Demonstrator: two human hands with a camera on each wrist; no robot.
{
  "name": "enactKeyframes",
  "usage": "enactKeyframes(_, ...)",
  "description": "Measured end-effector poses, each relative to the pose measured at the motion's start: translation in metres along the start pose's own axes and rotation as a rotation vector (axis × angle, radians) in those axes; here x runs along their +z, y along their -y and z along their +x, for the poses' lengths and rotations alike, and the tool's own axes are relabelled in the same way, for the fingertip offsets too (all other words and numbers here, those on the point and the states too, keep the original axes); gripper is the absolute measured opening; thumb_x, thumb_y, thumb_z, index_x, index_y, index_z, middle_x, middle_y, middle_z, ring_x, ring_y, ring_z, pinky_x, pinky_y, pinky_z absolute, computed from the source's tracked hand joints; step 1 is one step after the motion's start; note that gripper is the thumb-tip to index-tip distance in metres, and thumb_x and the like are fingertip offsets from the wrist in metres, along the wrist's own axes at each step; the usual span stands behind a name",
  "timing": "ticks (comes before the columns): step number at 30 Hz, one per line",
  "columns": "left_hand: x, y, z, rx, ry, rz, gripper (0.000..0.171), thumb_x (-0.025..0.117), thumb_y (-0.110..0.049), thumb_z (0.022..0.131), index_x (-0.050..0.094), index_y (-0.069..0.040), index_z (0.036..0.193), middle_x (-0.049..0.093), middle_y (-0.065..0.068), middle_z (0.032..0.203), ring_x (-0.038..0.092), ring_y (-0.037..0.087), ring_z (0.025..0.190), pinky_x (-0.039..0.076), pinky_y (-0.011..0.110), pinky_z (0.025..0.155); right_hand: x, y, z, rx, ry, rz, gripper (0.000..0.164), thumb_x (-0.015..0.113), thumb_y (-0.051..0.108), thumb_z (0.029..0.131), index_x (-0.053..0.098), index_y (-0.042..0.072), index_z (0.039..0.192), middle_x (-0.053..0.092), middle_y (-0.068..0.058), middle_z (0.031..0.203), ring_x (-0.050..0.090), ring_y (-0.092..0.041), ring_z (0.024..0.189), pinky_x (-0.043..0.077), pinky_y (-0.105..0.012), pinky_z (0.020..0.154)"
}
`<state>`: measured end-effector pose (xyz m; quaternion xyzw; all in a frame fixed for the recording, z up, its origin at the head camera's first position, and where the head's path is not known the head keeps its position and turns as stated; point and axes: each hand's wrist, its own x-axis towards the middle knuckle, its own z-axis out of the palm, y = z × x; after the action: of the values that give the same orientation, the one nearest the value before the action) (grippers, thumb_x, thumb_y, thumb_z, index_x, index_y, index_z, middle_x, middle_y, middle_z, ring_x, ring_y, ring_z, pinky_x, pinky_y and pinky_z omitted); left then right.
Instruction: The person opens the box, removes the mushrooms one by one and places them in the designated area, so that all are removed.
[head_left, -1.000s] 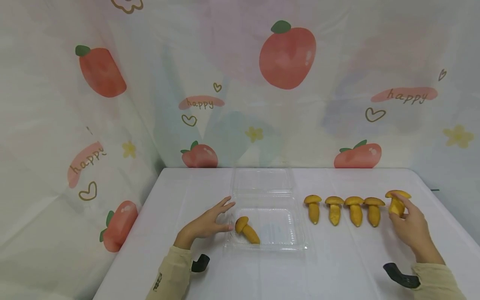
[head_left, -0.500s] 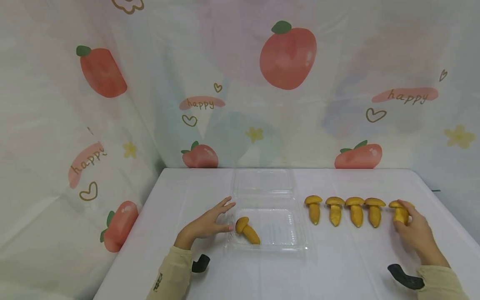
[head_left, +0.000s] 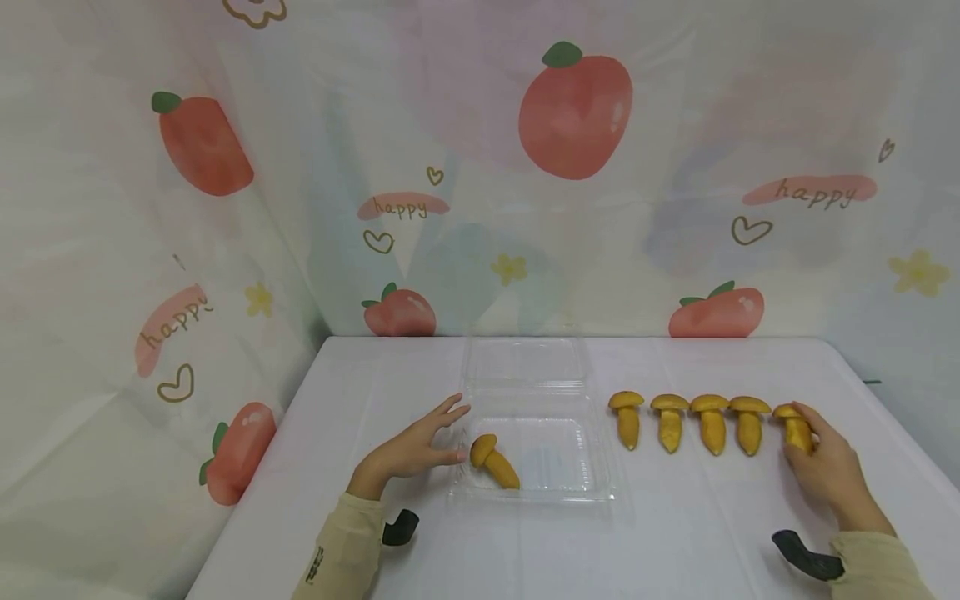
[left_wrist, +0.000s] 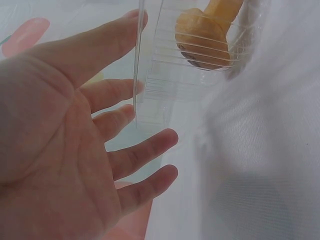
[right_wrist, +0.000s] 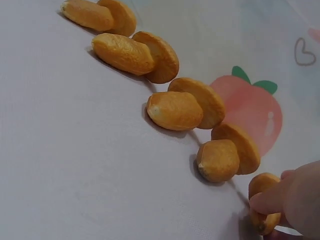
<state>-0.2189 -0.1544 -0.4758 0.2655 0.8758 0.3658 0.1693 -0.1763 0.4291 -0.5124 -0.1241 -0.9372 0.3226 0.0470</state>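
Note:
My right hand pinches a yellow-brown mushroom at the right end of a row; in the right wrist view its thumb lies across that mushroom. At the left edge of a clear plastic clamshell box, my left hand has its fingers spread. The left wrist view shows the left thumb and some fingers touching or very near the box's edge. Inside the box, toward its left, one mushroom lies tilted.
Several more mushrooms lie side by side, caps away from me, between the box and my right hand. The open lid lies flat behind the box. A patterned cloth backdrop rises beyond the white table.
My right hand first brought its mushroom down toward me, level with the row, then shifted it slightly left, closer to the neighbouring one. The left hand and the box stayed put.

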Motion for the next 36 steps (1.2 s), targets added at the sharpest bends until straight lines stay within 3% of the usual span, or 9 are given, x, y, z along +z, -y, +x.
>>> enactKeyframes(8,0.0016,-0.0022,0.0006,0.007,0.005,0.009,0.076,0.071,-0.026,0.096,0.031,-0.009,0.159,0.011,0.011,0.172,0.018,0.038,0.157,0.024,0.064,0.122,0.0003,-0.0037,-0.0043,-0.003,-0.016,-0.027,0.074,0.048,0.001,0.096,0.009,-0.004,0.159,0.025,-0.049,0.145,0.035,-0.064,0.121,0.035,-0.076,0.097)
enactKeyframes(14,0.0012,-0.0061,-0.0002,0.000,0.007,0.010,0.077,0.071,-0.026,0.096,0.031,-0.009,0.159,0.012,0.010,0.172,0.018,0.038,0.157,0.024,0.064,0.122,-0.0004,-0.0013,-0.0048,-0.036,-0.030,-0.026,0.069,0.049,-0.003,0.094,0.018,-0.006,0.156,0.029,-0.050,0.141,0.041,-0.064,0.114,0.040,-0.072,0.090)
enactKeyframes(23,0.0010,-0.0039,0.0001,-0.004,-0.005,0.017,0.077,0.071,-0.027,0.096,0.032,-0.010,0.159,0.012,0.010,0.172,0.018,0.037,0.157,0.024,0.064,0.122,0.0002,0.0005,-0.0025,-0.031,-0.034,-0.012,0.070,0.048,0.000,0.098,0.013,-0.006,0.158,0.029,-0.046,0.140,0.039,-0.060,0.113,0.037,-0.071,0.092)
enactKeyframes(36,0.0010,0.0003,0.0003,-0.004,-0.008,0.021,0.077,0.071,-0.027,0.096,0.032,-0.010,0.159,0.012,0.011,0.172,0.018,0.038,0.157,0.024,0.064,0.122,-0.0046,0.0058,0.0016,0.062,0.008,0.018,0.078,0.043,0.029,0.105,-0.002,-0.008,0.158,0.019,-0.050,0.147,0.031,-0.067,0.125,0.034,-0.078,0.099)
